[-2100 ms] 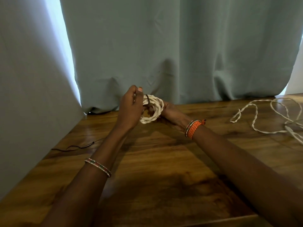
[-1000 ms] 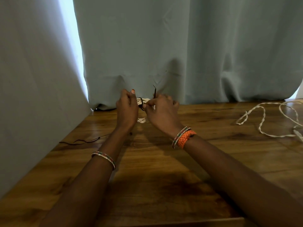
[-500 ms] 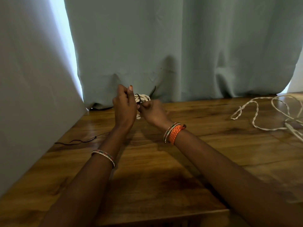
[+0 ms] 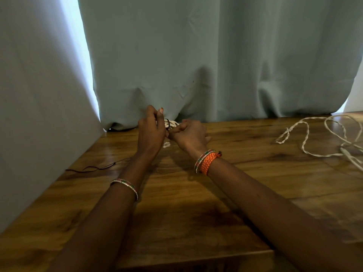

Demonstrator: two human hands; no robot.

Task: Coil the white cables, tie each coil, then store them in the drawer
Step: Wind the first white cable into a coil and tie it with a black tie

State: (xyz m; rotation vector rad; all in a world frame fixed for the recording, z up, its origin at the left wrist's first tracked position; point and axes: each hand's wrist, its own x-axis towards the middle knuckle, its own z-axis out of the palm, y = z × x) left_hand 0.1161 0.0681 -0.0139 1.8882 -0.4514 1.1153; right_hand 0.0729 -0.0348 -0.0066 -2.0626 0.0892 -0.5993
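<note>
Since the earliest head frame, both hands have drawn together over the coil (image 4: pixel 171 125), hiding most of it. Left hand (image 4: pixel 151 132) pinches a dark tie (image 4: pixel 167 122) at the coil's top; right hand (image 4: pixel 188 134) is curled, apparently pulling the other end. Light, soft and springy, the coil likely wants gripping across its bundled turns. Another loose white cable (image 4: pixel 306 138) lies well apart on the wooden table (image 4: pixel 196 203).
</note>
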